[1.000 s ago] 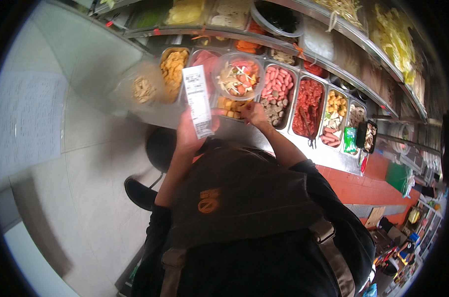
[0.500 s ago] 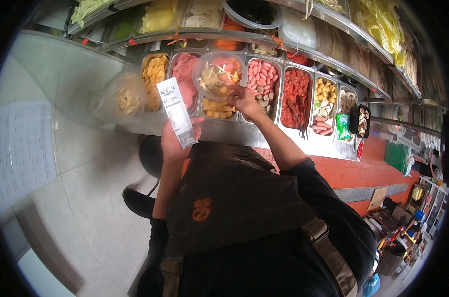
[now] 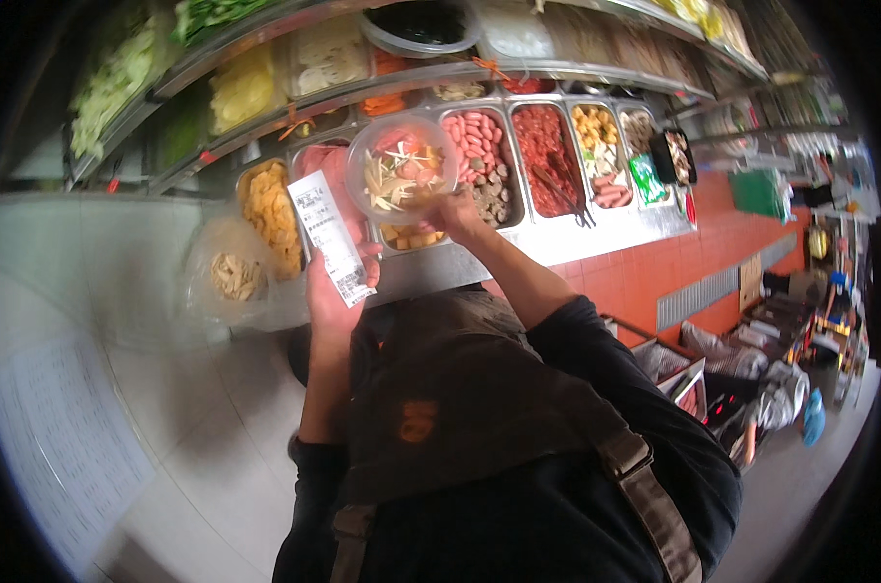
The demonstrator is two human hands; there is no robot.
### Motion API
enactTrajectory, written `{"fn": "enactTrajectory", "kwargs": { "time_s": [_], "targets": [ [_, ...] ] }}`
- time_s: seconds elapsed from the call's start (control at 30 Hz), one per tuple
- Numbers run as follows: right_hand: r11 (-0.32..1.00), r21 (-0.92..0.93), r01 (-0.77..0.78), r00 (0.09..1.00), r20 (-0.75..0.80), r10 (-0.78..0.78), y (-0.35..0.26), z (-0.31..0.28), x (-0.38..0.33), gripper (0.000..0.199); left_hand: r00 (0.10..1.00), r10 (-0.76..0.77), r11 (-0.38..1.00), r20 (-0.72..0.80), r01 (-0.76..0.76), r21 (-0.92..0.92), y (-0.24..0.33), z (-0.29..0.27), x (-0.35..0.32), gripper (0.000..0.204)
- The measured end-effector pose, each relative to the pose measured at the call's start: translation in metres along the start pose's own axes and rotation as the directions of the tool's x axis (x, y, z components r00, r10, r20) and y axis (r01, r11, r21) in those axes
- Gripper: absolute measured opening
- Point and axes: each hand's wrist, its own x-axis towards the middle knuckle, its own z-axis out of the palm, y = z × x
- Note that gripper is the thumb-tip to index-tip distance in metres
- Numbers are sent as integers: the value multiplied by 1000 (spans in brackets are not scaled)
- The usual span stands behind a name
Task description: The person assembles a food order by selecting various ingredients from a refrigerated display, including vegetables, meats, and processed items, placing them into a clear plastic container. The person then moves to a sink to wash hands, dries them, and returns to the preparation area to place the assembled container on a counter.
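Note:
My left hand point(image 3: 335, 288) is raised in front of my chest and grips a long white paper receipt point(image 3: 329, 235), held upright. A clear round plastic bowl point(image 3: 402, 168) filled with shredded vegetables and pink slices is lifted over the metal trays, with my right hand point(image 3: 454, 210) holding its lower right rim. Under the bowl lie steel trays of food: yellow pieces point(image 3: 270, 219), small sausages point(image 3: 478, 146) and red meat point(image 3: 547, 155). A clear bag with pale food point(image 3: 232, 278) hangs beside my left hand.
A steel counter edge point(image 3: 557, 245) runs in front of the trays. A second shelf above carries green vegetables point(image 3: 110, 83) and yellow food point(image 3: 241, 89). Red tiled floor point(image 3: 693, 262) lies to the right, pale tiled floor point(image 3: 168, 408) to the left. Crates and bags point(image 3: 751, 389) stand at the right.
My right hand has lifted the clear bowl higher and further from the trays. The receipt in my left hand has come closer and tilted a little.

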Motion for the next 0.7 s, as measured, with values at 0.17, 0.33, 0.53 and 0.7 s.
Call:
{"fn": "enactTrajectory", "kwargs": {
  "time_s": [0.17, 0.33, 0.53, 0.7],
  "targets": [
    [999, -37, 2, 993, -120, -6, -26, -55, -105, 24, 992, -124, 979, 8, 121, 165, 0, -1, 38, 56],
    [991, -7, 130, 878, -464, -118, -16, -118, -203, 24, 928, -363, 849, -80, 365, 382, -36, 41, 62, 56],
    [908, 283, 309, 789, -609, -79, 16, -200, -321, 24, 899, -419, 647, 126, 199, 736, -158, 130, 50, 51],
    [873, 313, 374, 727, -684, -67, 45, -290, -395, 24, 709, -673, 589, 211, 341, 732, -305, 201, 28, 49]
  ]
}}
